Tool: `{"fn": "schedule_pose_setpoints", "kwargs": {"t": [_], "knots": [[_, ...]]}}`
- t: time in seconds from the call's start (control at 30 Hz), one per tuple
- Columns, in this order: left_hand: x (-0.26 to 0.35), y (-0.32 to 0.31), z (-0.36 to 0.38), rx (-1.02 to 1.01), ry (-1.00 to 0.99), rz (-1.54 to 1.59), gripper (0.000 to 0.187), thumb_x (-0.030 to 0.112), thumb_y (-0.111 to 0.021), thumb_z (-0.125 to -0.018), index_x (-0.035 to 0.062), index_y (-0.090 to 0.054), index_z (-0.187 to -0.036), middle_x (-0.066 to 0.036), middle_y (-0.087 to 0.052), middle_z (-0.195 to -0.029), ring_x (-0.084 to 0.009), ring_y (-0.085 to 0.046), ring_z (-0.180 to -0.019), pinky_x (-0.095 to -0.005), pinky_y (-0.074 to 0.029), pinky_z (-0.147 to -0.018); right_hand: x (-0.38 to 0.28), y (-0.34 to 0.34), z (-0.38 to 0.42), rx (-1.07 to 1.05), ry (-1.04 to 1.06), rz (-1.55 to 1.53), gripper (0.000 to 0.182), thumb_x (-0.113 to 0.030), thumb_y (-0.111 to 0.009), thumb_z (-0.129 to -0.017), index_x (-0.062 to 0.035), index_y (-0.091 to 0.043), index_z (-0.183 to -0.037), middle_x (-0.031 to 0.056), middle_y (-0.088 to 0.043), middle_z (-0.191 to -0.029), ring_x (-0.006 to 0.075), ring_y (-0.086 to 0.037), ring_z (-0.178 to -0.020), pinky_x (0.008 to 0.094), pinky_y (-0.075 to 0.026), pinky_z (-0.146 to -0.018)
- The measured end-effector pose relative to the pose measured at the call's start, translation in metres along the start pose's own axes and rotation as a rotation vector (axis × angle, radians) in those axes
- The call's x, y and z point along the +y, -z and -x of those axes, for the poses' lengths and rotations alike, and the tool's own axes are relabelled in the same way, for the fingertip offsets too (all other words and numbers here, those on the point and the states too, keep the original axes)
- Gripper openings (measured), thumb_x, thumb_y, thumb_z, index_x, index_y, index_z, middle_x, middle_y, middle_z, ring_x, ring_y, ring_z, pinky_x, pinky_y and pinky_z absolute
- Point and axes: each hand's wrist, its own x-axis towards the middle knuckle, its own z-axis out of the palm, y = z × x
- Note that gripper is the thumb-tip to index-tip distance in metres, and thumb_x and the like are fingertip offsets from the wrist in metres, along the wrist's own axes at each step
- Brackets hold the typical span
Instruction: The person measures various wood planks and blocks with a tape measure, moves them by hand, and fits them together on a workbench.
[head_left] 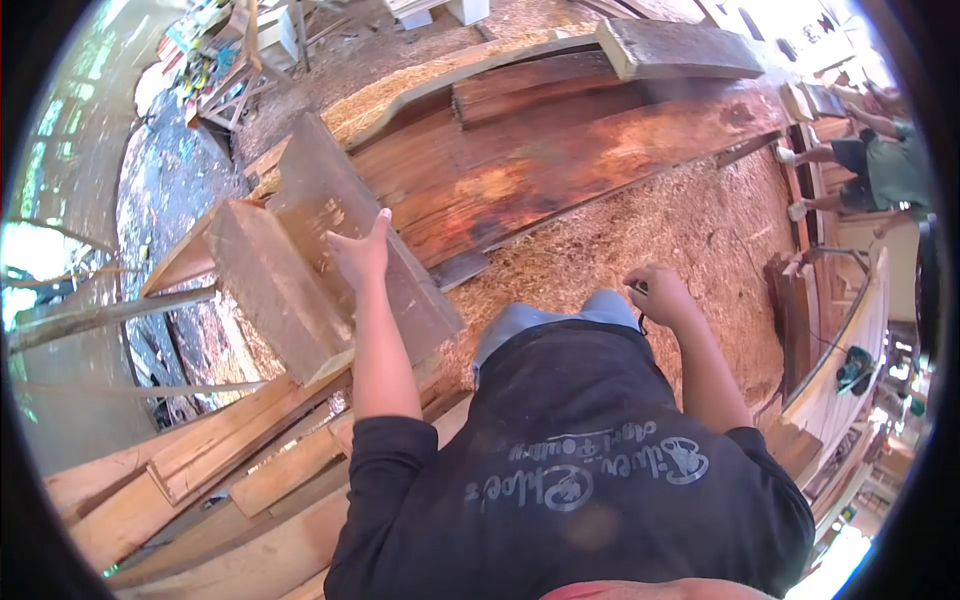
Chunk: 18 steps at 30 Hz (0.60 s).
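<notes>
Handling of a weathered grey-brown plank (340, 250) is under way: left hand (358, 252) lies flat, fingers spread, on it, beside the reddish slab (520, 170). Right hand (660, 295) is fisted, contents unclear. Next likely needs gripping an edge.

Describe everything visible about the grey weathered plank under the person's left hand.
The grey weathered wooden plank is broad, flat and rough-sawn, with a dull brownish-grey face. It lies tilted, leaning over a thicker grey wooden block and a pile of paler boards. The left hand rests open on its face. Sawdust lies beside it.
</notes>
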Motion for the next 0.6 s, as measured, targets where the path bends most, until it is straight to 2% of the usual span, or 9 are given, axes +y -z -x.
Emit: {"fn": "schedule_pose_setpoints", "kwargs": {"t": [0.1, 0.13, 0.23, 0.33, 0.43, 0.53, 0.6], "knots": [[0.044, 0.006, -0.010, -0.153, 0.070, -0.202, 0.133, 0.070, -0.083, -0.071, -0.0033, -0.021, -0.161, -0.030, -0.037, -0.159, -0.0441, -0.041, -0.147, -0.0524, -0.040, -0.119, 0.004, 0.002, 0.019, 0.026, -0.093, -0.039, 0.025, -0.017, -0.071, -0.086, -0.0098, -0.077, -0.110, 0.0168, -0.071, -0.103, 0.0369, -0.068, -0.101, 0.0460, -0.055, -0.090], [0.046, -0.006, -0.018, -0.136, 0.092, -0.243, 0.132, 0.068, -0.085, -0.069, 0.0001, -0.020, -0.162, -0.031, -0.041, -0.154, -0.0433, -0.050, -0.140, -0.0518, -0.047, -0.113, 0.010, 0.000, 0.025, 0.042, -0.133, -0.031, 0.025, -0.017, -0.072, -0.086, -0.0096, -0.077, -0.109, 0.0170, -0.072, -0.103, 0.0369, -0.068, -0.101, 0.0459, -0.055, -0.090], [0.033, -0.019, -0.033, 0.000, 0.135, -0.246, 0.135, 0.065, -0.088, -0.068, -0.0002, -0.017, -0.162, -0.034, -0.042, -0.152, -0.0441, -0.055, -0.135, -0.0513, -0.051, -0.109, 0.026, -0.012, 0.044, 0.070, -0.242, -0.059, 0.025, -0.017, -0.073, -0.085, -0.0093, -0.078, -0.108, 0.0176, -0.073, -0.103, 0.0367, -0.069, -0.101, 0.0456, -0.055, -0.090], [0.030, -0.018, -0.039, -0.088, 0.086, -0.390, 0.136, 0.057, -0.093, -0.065, -0.0036, -0.017, -0.161, -0.036, -0.048, -0.146, -0.0439, -0.061, -0.128, -0.0500, -0.054, -0.105, 0.033, -0.022, 0.067, 0.059, -0.336, -0.138, 0.025, -0.018, -0.074, -0.085, -0.0094, -0.078, -0.108, 0.0180, -0.074, -0.104, 0.0365, -0.070, -0.102, 0.0449, -0.055, -0.091], [0.019, -0.029, -0.049, -0.062, 0.062, -0.460, 0.136, 0.049, -0.095, -0.062, -0.0024, -0.017, -0.161, -0.033, -0.058, -0.137, -0.0416, -0.066, -0.121, -0.0474, -0.056, -0.103, 0.043, -0.023, 0.083, 0.082, -0.371, -0.149, 0.025, -0.018, -0.074, -0.085, -0.0089, -0.078, -0.109, 0.0178, -0.075, -0.106, 0.0357, -0.071, -0.103, 0.0434, -0.055, -0.091], [0.014, -0.020, -0.042, -0.003, -0.026, -0.460, 0.116, 0.039, -0.093, -0.061, -0.0027, -0.037, -0.154, -0.030, -0.067, -0.125, -0.0401, -0.069, -0.115, -0.0450, -0.057, -0.101, 0.068, -0.038, 0.097, 0.154, -0.364, -0.220, 0.025, -0.018, -0.075, -0.086, -0.0078, -0.077, -0.109, 0.0175, -0.075, -0.106, 0.0346, -0.072, -0.102, 0.0414, -0.056, -0.090], [0.007, 0.006, -0.044, -0.078, -0.109, -0.417, 0.099, 0.037, -0.092, -0.060, -0.0036, -0.052, -0.141, -0.029, -0.070, -0.120, -0.0409, -0.070, -0.114, -0.0446, -0.057, -0.100, 0.085, -0.043, 0.104, 0.187, -0.377, -0.251, 0.024, -0.016, -0.076, -0.085, -0.0065, -0.077, -0.108, 0.0174, -0.075, -0.106, 0.0346, -0.072, -0.101, 0.0412, -0.055, -0.090]]}}
